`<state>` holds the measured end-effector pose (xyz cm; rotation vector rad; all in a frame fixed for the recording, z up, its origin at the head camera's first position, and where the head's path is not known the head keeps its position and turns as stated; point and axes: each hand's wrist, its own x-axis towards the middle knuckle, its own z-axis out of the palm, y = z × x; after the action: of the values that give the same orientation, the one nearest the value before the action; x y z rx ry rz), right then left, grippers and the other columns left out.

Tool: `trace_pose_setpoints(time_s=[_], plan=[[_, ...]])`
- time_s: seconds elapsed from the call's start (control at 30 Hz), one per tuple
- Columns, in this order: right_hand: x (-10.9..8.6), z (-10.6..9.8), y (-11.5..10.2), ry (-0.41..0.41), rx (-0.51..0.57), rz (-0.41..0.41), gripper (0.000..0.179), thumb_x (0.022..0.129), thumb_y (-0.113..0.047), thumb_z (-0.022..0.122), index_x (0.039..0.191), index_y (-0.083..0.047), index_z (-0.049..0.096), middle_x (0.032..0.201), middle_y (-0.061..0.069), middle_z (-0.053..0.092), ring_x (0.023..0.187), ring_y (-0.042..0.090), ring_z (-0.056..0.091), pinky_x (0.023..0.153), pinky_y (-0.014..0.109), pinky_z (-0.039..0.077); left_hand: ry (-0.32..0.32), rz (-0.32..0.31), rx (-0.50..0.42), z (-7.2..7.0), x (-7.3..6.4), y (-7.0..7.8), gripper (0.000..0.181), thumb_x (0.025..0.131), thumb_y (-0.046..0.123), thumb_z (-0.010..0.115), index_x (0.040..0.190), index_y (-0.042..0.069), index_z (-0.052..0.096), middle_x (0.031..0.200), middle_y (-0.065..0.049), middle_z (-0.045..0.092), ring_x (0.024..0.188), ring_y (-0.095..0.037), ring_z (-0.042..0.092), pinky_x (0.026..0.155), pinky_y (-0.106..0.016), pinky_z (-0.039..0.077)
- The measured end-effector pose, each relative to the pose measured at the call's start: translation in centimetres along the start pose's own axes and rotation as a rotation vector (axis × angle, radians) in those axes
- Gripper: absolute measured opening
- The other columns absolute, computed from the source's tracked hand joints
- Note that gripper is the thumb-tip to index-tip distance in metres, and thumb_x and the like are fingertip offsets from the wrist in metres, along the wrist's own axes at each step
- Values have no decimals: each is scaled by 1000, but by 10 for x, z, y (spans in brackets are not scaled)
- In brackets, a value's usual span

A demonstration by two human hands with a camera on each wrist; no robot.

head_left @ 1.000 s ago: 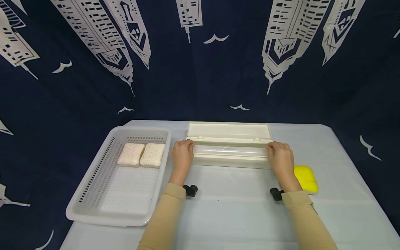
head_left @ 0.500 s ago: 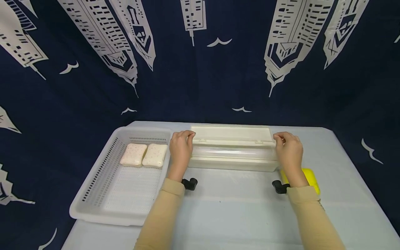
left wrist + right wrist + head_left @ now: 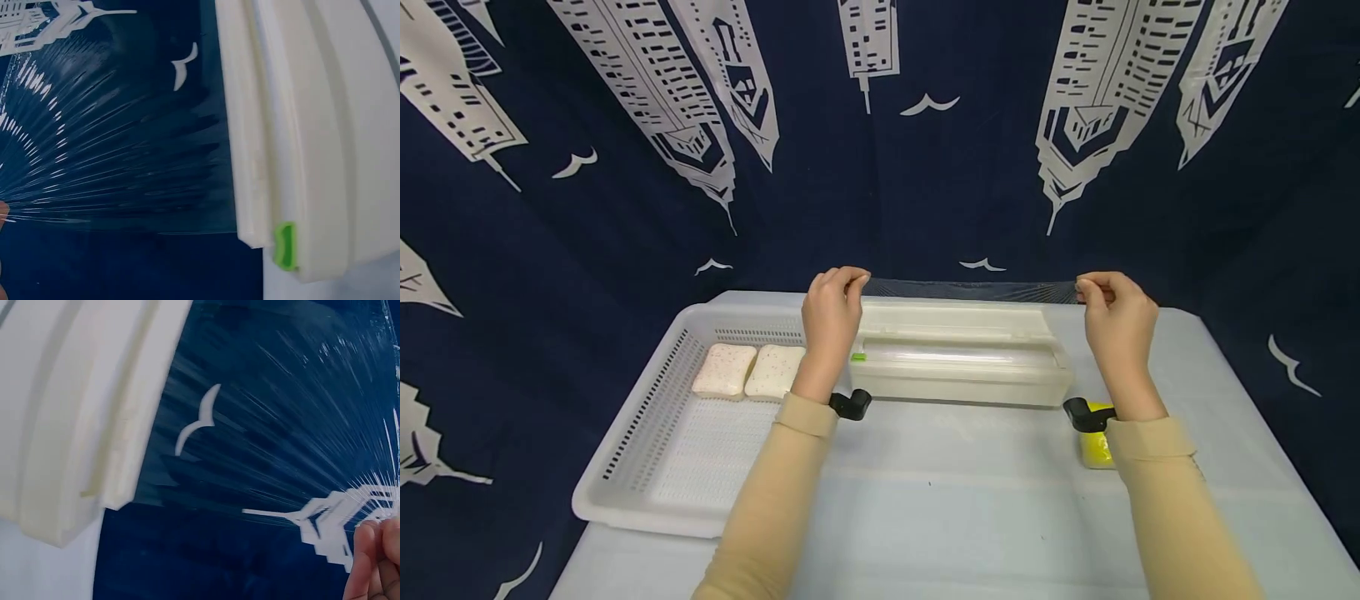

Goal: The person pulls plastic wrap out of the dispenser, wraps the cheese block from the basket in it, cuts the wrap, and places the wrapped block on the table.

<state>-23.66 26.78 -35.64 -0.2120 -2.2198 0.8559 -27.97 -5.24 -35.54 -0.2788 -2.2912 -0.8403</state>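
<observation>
A sheet of clear plastic wrap [image 3: 970, 291] stretches between my two raised hands, above the back of its dispenser box. My left hand [image 3: 833, 321] pinches one corner between thumb and fingers; my right hand [image 3: 1118, 325] pinches the other. Creases fan out from each pinch across the plastic wrap [image 3: 125, 144] in both wrist views. Below the hands lies the cream-coloured dispenser box [image 3: 962, 383], its lid raised and the roll showing inside. A small green slider [image 3: 858, 357] sits at the box's left end.
Left of the box stands a white perforated basket [image 3: 647, 500] holding two bread-like slices [image 3: 724, 372]. A yellow block-like thing [image 3: 1096, 450] lies partly hidden under my right wrist. A dark blue printed curtain [image 3: 880, 192] hangs behind the white table [image 3: 970, 517].
Both hands have risen and moved back from the box, drawing the plastic wrap up and away from the roll. They are also somewhat farther apart. The green slider has come into view.
</observation>
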Motion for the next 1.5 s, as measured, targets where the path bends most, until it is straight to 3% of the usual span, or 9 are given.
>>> trace_pose_setpoints(time_s=[0.1,0.17,0.23,0.33,0.47,0.73,1.03,1.3,1.5], plan=[[4,-6,-6,15,9,6,23,92,-21,59,99,-1,69,90,15,70,64,-18,42,59,13,33,15,13,-3,-7,6,5,19,91,24,59,93,9,72,78,-5,65,68,-19,54,59,-26,44],[6,-9,-9,18,15,5,23,92,-21,59,99,-1,69,90,15,70,63,-21,39,61,15,34,29,19,-5,-11,10,8,20,91,24,59,94,9,72,79,-5,65,69,-19,54,60,-27,44],[8,-11,-12,21,26,0,23,92,-20,60,99,-1,69,90,14,70,63,-22,39,69,17,35,40,22,-11,-14,13,9,20,91,23,59,94,9,72,79,-6,66,69,-20,54,61,-28,44],[9,-15,-16,26,28,1,22,92,-20,60,99,-1,69,91,14,71,64,-22,40,70,18,35,50,27,-14,-17,16,11,20,91,24,59,94,9,72,80,-6,66,69,-20,54,61,-28,44],[11,-22,-20,52,22,-7,21,91,-20,61,99,-2,70,93,12,71,65,-22,40,62,13,35,64,45,-14,-21,20,14,20,91,24,59,95,9,72,79,-5,65,69,-19,53,61,-27,44],[16,-40,-35,122,36,-93,21,91,-19,61,99,-2,71,93,12,70,68,-23,41,62,7,34,137,113,-31,-37,27,28,20,91,25,59,95,10,73,82,-5,66,72,-21,53,61,-28,44],[19,-58,-50,219,77,-128,23,90,-22,61,98,-3,71,93,13,69,71,-23,44,68,6,38,208,170,-96,-55,33,44,19,91,23,60,94,9,73,83,-6,67,72,-21,52,63,-29,44],[14,-70,-51,233,73,-94,19,89,-21,64,97,-6,73,93,10,69,72,-21,45,69,8,38,220,193,-136,-64,27,50,18,91,20,60,97,8,73,84,-7,67,73,-21,52,65,-27,44],[-1,-85,-53,159,68,-73,21,90,-22,63,98,-6,72,95,8,70,74,-17,46,70,9,37,213,207,-155,-72,14,51,18,91,21,61,97,7,70,83,-7,67,72,-20,54,62,-27,43]])
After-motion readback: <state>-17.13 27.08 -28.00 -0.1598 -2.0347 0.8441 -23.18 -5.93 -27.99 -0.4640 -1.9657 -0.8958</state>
